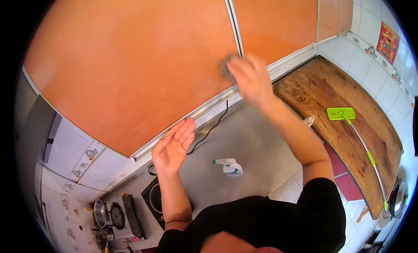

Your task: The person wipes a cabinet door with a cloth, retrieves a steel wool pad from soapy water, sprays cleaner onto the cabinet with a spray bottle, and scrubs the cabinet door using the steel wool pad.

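Note:
My right hand (252, 79), slightly blurred, has its fingers closed on a grey scrubber (227, 68). The scrubber is against the lower right part of a large orange cabinet door (130, 66), beside the metal strip between two doors. Near the cabinet's lower edge I hold up my left hand (174, 149), palm showing and fingers extended, with nothing in it. Below and between my hands, a white spray bottle (230, 167) with a green tip is on the grey countertop (257, 140).
To the right, a green flat mop (341, 113) lies on a worn wooden board (300, 87). A black cable (209, 133) runs under the cabinet. At the lower left are a black cooktop (152, 198), a gas stove (126, 218) and metal pots (101, 213).

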`<action>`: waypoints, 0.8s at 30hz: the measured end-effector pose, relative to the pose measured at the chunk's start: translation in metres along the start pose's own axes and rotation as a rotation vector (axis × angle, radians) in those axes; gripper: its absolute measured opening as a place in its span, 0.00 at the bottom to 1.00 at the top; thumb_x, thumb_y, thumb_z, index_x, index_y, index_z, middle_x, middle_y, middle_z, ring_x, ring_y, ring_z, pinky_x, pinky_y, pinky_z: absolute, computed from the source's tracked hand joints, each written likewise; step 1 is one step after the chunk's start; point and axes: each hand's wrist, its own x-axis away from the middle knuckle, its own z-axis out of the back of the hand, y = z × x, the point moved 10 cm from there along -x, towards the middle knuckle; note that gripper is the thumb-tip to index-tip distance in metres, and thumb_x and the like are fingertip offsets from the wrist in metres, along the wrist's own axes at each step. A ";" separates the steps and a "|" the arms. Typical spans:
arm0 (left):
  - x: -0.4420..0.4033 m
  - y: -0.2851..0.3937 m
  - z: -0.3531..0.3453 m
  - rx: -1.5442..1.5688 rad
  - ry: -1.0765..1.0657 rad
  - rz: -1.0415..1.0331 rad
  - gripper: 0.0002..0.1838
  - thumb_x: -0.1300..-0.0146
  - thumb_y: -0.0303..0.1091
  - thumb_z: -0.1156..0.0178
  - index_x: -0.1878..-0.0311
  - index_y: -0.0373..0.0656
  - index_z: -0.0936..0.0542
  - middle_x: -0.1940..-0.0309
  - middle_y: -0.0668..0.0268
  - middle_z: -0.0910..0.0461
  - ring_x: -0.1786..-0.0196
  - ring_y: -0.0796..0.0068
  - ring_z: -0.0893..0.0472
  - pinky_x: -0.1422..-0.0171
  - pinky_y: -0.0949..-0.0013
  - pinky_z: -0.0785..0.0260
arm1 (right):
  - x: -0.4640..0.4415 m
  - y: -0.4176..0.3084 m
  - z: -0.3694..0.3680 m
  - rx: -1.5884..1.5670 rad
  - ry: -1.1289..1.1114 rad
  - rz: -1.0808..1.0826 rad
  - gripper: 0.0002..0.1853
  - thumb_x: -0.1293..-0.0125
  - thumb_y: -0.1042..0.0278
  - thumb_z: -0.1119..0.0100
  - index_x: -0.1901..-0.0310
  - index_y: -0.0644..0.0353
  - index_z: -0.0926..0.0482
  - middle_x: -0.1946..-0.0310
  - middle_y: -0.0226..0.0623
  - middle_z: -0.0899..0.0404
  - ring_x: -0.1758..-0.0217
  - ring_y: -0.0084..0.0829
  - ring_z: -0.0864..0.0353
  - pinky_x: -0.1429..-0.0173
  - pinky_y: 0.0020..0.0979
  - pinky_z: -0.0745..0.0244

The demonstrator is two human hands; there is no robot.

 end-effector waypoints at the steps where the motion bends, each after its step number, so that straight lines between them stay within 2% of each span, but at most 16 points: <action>1: 0.001 0.000 0.000 0.005 0.001 -0.005 0.34 0.37 0.33 0.48 0.33 0.20 0.43 0.30 0.36 0.46 0.26 0.43 0.44 0.24 0.51 0.46 | 0.028 -0.010 -0.005 -0.014 -0.053 -0.006 0.19 0.51 0.80 0.41 0.53 0.60 0.20 0.53 0.38 0.21 0.50 0.45 0.25 0.48 0.43 0.27; 4: 0.001 -0.001 0.000 0.052 0.001 0.011 0.33 0.36 0.32 0.49 0.33 0.20 0.43 0.30 0.36 0.46 0.26 0.43 0.44 0.24 0.50 0.46 | 0.034 -0.014 -0.003 -0.049 -0.096 -0.095 0.18 0.49 0.79 0.42 0.54 0.61 0.20 0.53 0.39 0.21 0.50 0.46 0.25 0.48 0.43 0.27; 8: 0.002 -0.002 0.000 0.082 0.009 0.008 0.32 0.37 0.31 0.49 0.33 0.20 0.42 0.30 0.36 0.45 0.26 0.43 0.44 0.24 0.50 0.46 | -0.027 -0.013 0.002 0.006 -0.001 -0.251 0.19 0.49 0.78 0.43 0.52 0.63 0.21 0.50 0.40 0.23 0.48 0.46 0.25 0.46 0.42 0.28; 9: 0.001 -0.003 0.000 0.084 0.007 0.012 0.32 0.37 0.31 0.49 0.33 0.20 0.42 0.30 0.36 0.45 0.26 0.43 0.44 0.24 0.50 0.46 | -0.030 -0.041 -0.014 -0.051 -0.112 -0.094 0.19 0.50 0.77 0.43 0.52 0.64 0.22 0.50 0.41 0.24 0.48 0.45 0.26 0.47 0.41 0.28; 12: 0.000 -0.002 0.000 0.095 -0.003 0.030 0.32 0.38 0.31 0.48 0.33 0.20 0.41 0.31 0.36 0.44 0.26 0.43 0.44 0.24 0.50 0.46 | -0.032 -0.081 -0.021 -0.123 -0.092 0.058 0.19 0.51 0.76 0.43 0.53 0.65 0.22 0.51 0.40 0.24 0.50 0.45 0.26 0.50 0.41 0.29; 16: 0.002 -0.001 0.001 0.090 0.017 0.020 0.33 0.38 0.30 0.48 0.33 0.21 0.41 0.31 0.36 0.43 0.26 0.43 0.43 0.24 0.49 0.46 | -0.045 -0.034 -0.013 0.053 -0.013 -0.161 0.19 0.49 0.77 0.43 0.52 0.65 0.23 0.51 0.37 0.24 0.49 0.43 0.26 0.52 0.41 0.30; 19: 0.002 -0.001 0.001 0.118 0.023 0.032 0.33 0.39 0.30 0.47 0.33 0.21 0.41 0.31 0.36 0.43 0.27 0.43 0.42 0.25 0.49 0.45 | -0.031 -0.093 -0.022 -0.153 -0.068 0.021 0.18 0.48 0.78 0.43 0.53 0.65 0.22 0.52 0.38 0.23 0.50 0.42 0.26 0.51 0.40 0.30; 22: 0.001 -0.002 0.002 0.107 -0.001 0.030 0.33 0.39 0.30 0.47 0.34 0.21 0.41 0.31 0.36 0.43 0.27 0.43 0.42 0.25 0.49 0.45 | -0.047 -0.041 -0.008 0.022 0.016 -0.094 0.16 0.49 0.77 0.41 0.56 0.65 0.21 0.54 0.38 0.22 0.50 0.42 0.26 0.51 0.40 0.30; 24: 0.002 -0.002 0.002 0.110 0.012 0.027 0.33 0.39 0.30 0.47 0.33 0.21 0.41 0.31 0.36 0.43 0.27 0.43 0.43 0.25 0.49 0.45 | -0.043 -0.051 -0.013 0.017 -0.022 -0.081 0.17 0.51 0.78 0.40 0.55 0.64 0.21 0.54 0.38 0.22 0.50 0.42 0.26 0.50 0.40 0.31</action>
